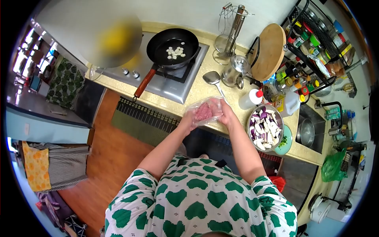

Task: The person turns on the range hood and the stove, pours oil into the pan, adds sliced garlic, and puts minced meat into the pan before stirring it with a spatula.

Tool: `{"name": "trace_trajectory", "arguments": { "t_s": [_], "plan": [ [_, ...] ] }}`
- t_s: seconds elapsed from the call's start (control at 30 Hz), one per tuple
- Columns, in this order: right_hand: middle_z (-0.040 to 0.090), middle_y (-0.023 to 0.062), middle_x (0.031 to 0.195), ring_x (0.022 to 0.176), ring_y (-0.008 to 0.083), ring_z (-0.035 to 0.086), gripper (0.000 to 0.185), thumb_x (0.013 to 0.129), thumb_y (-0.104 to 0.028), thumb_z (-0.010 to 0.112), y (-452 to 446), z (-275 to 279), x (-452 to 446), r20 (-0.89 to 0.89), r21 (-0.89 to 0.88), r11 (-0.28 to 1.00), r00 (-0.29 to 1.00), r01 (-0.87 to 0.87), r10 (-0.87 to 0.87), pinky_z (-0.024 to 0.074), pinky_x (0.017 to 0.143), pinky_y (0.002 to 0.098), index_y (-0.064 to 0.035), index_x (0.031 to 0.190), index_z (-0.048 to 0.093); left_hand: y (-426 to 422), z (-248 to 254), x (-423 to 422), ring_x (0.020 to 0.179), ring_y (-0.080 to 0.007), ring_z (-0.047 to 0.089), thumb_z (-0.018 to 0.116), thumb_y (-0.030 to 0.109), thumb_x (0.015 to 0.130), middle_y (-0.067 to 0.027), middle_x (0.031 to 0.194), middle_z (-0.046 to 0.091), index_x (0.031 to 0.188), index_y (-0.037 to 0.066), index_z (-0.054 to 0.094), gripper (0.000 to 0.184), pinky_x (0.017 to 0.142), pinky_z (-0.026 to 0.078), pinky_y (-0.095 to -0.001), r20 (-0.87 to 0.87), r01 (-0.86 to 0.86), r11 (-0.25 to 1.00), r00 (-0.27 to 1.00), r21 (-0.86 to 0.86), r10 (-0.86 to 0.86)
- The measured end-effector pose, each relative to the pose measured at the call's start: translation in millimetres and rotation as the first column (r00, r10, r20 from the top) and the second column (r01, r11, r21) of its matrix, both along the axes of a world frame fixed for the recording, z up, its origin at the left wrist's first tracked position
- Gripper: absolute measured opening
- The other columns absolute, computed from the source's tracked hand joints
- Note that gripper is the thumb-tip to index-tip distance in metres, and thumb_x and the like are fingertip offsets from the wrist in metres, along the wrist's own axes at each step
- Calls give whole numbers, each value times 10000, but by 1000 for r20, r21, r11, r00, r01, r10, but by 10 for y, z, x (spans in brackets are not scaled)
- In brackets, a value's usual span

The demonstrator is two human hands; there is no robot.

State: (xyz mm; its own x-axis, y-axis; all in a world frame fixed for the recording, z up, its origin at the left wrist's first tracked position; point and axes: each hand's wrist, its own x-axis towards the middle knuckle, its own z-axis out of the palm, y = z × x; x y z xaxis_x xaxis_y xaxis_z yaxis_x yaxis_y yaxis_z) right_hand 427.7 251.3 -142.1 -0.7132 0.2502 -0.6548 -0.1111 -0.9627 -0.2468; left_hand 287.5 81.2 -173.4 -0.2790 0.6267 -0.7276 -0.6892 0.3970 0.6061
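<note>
Minced pink meat in a clear plastic bag (204, 112) is held up at the counter's front edge, between my two hands. My left hand (189, 119) grips the bag's left side, fingers partly behind the plastic. On the right side, my right hand (225, 113) holds the bag too. Just behind it a metal spatula (212, 78) lies on the counter. A black pan (173, 44) with white pieces, perhaps garlic, sits on the stove, its wooden handle toward the front left.
Right of my hands stand a white bottle with a red cap (250, 99), a bowl of cut eggplant (265, 128) and a green plate (287, 141) with chopped greens. Further right are the sink (310, 128) and a spice rack (312, 45). A metal canister (235, 72) stands behind.
</note>
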Motion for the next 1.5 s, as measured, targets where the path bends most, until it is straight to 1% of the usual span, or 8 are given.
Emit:
{"name": "trace_trajectory", "arguments": {
  "t_s": [0.33, 0.47, 0.57, 0.8, 0.93, 1.07, 1.3, 1.5],
  "plan": [
    [679, 66, 1201, 935, 156, 669, 530, 1041, -518, 441, -539, 760, -351, -208, -39, 996, 976, -76, 66, 579, 565, 237, -118, 1349, 601, -333, 472, -284, 1300, -280, 541, 242, 464, 1084, -110, 1427, 550, 1482, 84, 428, 580, 1119, 419, -453, 263, -115, 935, 964, 337, 23],
    [684, 78, 940, 590, 143, 606, 467, 1042, -487, 466, -806, 1524, -694, 123, -145, 987, 991, 70, -52, 488, 433, 244, -147, 1339, 584, -466, 646, -405, 1316, -308, 526, 318, 477, 1055, -123, 1429, 548, 1477, 81, 435, 590, 1130, 393, -509, 562, -353, 811, 826, 466, 36],
    [649, 89, 1274, 1091, 251, 657, 576, 1036, -529, 439, -656, 709, -503, -688, -261, 916, 724, -305, 46, 547, 963, 439, -113, 1429, 507, -542, 833, -425, 1339, -323, 501, 323, 493, 1045, -128, 1456, 522, 1482, 85, 428, 607, 1138, 373, -539, 557, -378, 806, 827, 456, 73],
    [621, 107, 1315, 1143, 272, 631, 592, 1047, -523, 405, -700, 1129, -623, -721, -171, 931, 685, -323, 105, 551, 951, 416, -94, 1446, 490, -595, 1253, -482, 1337, -345, 495, 342, 523, 1043, -135, 1458, 522, 1472, 95, 452, 616, 1135, 362, -564, 683, -430, 761, 730, 485, -23],
    [600, 139, 1332, 1202, 292, 604, 577, 1056, -488, 407, -512, 1384, -791, -409, 19, 985, 897, -173, 165, 516, 1018, 447, -70, 1445, 485, -586, 1444, -607, 1308, -337, 520, 347, 527, 1047, -131, 1439, 539, 1450, 88, 472, 609, 1119, 389, -542, 736, -499, 601, 634, 624, -238],
    [606, 129, 1310, 1180, 285, 616, 493, 1049, -379, 488, -516, 1397, -1121, -220, 171, 980, 965, -104, 141, 527, 1018, 436, -47, 1413, 495, -486, 1927, -710, 1205, -306, 589, 302, 504, 1067, -124, 1368, 589, 1410, 95, 513, 574, 1072, 441, -500, 677, -484, 687, 735, 542, -17],
    [663, 90, 1123, 925, 185, 675, 322, 1010, -221, 593, -881, 1540, -1601, 31, 204, 966, 987, -159, 156, 610, 789, 325, -68, 1292, 563, -247, 1958, -1219, 1232, -315, 571, 277, 552, 1059, -122, 1335, 604, 1380, 59, 528, 640, 1093, 428, -485, 616, -551, 390, 786, 738, -54],
    [608, 11, 855, 728, 113, 599, 99, 1025, -176, 564, -1214, 701, -2046, -206, 3, 996, 975, -85, 84, 545, 627, 228, -103, 1091, 570, 95, 2015, -1741, 1219, -315, 583, 253, 550, 1055, -138, 1317, 618, 1344, 60, 565, 649, 1050, 463, -481, 639, -706, 367, 706, 606, 304]
  ]
}}
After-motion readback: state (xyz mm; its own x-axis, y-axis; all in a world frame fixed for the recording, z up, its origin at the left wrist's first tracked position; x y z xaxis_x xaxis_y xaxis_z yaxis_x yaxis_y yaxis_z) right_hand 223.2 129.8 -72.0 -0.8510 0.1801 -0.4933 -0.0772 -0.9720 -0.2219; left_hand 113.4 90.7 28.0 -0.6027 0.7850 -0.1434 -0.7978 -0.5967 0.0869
